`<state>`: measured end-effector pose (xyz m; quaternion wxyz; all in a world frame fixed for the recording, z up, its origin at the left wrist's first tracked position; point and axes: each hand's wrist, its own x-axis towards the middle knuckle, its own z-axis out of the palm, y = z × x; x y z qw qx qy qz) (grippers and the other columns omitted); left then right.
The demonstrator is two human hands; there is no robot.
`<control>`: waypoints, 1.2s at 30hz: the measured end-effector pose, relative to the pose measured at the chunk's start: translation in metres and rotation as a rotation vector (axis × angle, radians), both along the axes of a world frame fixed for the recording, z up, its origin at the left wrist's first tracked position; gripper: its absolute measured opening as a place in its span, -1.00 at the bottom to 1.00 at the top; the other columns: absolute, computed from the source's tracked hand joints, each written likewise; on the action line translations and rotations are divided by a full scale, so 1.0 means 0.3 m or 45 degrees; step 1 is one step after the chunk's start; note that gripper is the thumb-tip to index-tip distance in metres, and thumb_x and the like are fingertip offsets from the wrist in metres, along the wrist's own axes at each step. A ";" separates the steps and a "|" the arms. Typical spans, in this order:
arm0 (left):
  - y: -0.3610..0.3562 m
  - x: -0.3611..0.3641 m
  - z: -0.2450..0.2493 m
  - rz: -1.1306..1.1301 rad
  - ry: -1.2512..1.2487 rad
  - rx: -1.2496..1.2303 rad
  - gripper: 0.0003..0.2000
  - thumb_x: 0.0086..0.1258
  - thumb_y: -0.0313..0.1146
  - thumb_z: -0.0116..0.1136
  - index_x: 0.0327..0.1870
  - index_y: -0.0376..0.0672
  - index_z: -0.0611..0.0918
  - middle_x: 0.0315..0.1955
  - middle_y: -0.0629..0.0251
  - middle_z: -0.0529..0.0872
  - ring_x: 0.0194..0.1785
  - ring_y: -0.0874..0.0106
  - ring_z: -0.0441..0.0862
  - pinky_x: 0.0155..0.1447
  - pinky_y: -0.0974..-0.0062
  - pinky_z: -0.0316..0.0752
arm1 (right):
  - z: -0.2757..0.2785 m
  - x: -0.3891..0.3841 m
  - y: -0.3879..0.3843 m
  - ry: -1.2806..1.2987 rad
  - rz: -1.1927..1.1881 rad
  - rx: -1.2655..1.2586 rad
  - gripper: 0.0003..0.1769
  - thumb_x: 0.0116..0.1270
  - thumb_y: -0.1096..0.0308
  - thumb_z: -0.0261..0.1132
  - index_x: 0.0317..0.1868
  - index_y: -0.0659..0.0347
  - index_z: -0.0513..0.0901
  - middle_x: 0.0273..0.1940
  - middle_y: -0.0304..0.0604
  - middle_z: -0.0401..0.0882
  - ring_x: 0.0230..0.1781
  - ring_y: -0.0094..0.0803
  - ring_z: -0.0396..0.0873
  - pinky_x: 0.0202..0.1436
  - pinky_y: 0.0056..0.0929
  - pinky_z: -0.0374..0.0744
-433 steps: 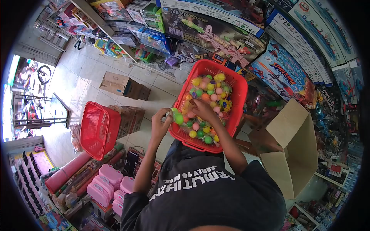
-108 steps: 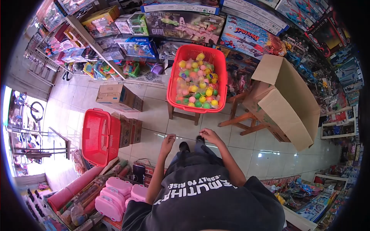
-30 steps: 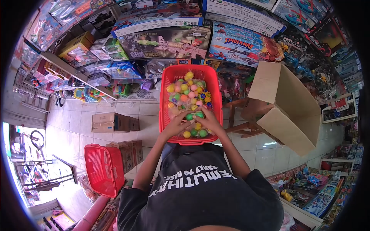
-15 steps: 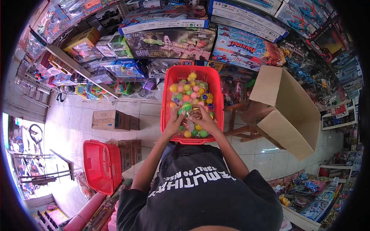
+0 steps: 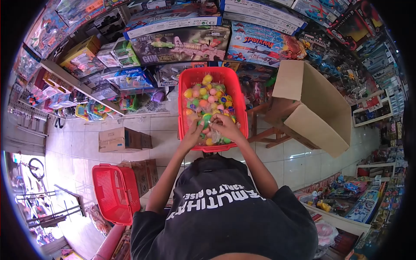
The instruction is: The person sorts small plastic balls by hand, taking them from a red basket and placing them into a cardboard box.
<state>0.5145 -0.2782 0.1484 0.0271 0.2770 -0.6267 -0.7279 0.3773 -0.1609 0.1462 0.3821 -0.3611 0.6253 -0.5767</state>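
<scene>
Red basket [image 5: 234, 82] carries a heap of bagged balls [image 5: 203, 103], reaching its near edge. Yellow ball [image 5: 207, 79] sits closest to far edge.

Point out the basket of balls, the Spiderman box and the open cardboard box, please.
Basket of balls [image 5: 232, 82], head view: inner wall, upper right.
Spiderman box [image 5: 260, 44], head view: printed face.
Open cardboard box [image 5: 318, 128], head view: lower flap.

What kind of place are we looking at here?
Probably a toy shop. A toy-gun box and a Spiderman box are displayed side by side, and colourful balls in clear plastic lie in a red basket.
</scene>
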 end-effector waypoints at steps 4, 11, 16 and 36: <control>-0.023 -0.007 -0.028 -0.098 0.391 -0.560 -0.48 0.28 -0.23 0.08 0.21 -0.20 0.24 0.00 0.09 0.44 -0.04 0.34 0.51 -0.04 0.44 0.46 | 0.056 -0.002 0.017 0.123 0.009 0.128 -0.88 0.23 0.43 0.19 -0.28 0.30 0.47 -0.41 -0.34 0.43 -0.41 -0.67 0.39 -0.33 -0.66 0.37; -0.044 -0.016 0.098 -0.382 0.332 -0.557 -0.51 0.18 -0.32 0.17 0.13 -0.20 0.32 -0.02 0.08 0.50 0.05 0.24 0.48 0.06 0.35 0.40 | 0.155 0.023 0.031 0.089 0.094 0.098 -0.85 0.23 0.36 0.20 -0.34 0.29 0.49 -0.55 -0.38 0.35 -0.53 -0.69 0.26 -0.46 -0.61 0.28; -0.053 -0.048 0.058 -0.471 0.350 -0.696 -0.55 0.21 -0.35 0.11 0.12 -0.21 0.32 0.01 0.02 0.48 0.07 0.15 0.47 0.11 0.34 0.35 | 0.166 0.025 0.033 0.119 0.093 0.074 -0.85 0.25 0.36 0.20 -0.34 0.29 0.55 -0.54 -0.45 0.34 -0.51 -0.76 0.26 -0.46 -0.68 0.26; -0.050 -0.047 -0.214 -0.163 0.387 -0.597 -0.70 0.38 -0.26 -0.07 -0.41 -0.38 0.36 -0.49 -0.03 0.40 -0.36 0.18 0.44 -0.23 0.32 0.31 | -0.145 -0.002 0.161 1.379 -0.011 1.202 -0.71 0.09 0.47 0.10 -0.13 0.25 0.53 0.06 0.34 0.35 -0.03 -0.02 0.50 -0.06 -0.19 0.52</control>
